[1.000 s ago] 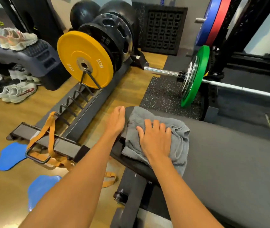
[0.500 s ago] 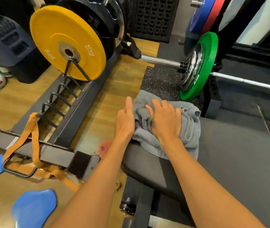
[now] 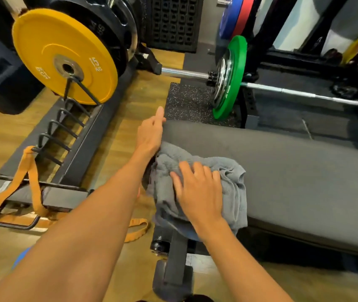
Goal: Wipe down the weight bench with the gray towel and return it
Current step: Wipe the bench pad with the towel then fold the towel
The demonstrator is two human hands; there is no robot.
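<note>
The weight bench (image 3: 304,171) has a dark gray pad that runs from the centre to the right edge. A crumpled gray towel (image 3: 235,192) lies on its left end and hangs over the near edge. My right hand (image 3: 197,188) presses down on the towel with fingers slightly curled into the cloth. Against the pad's left end rests my left hand (image 3: 151,134), fingers extended and holding nothing, just touching the towel's far corner.
A yellow 15 kg plate (image 3: 64,55) stands in a floor plate rack (image 3: 86,136) to the left. A barbell with a green plate (image 3: 230,77) lies just beyond the bench. An orange strap (image 3: 27,177) hangs on the rack. The bench's foot (image 3: 173,269) sticks out below.
My right hand has slid the towel from the far left corner of the pad toward the near edge. My left hand stayed at the bench's end.
</note>
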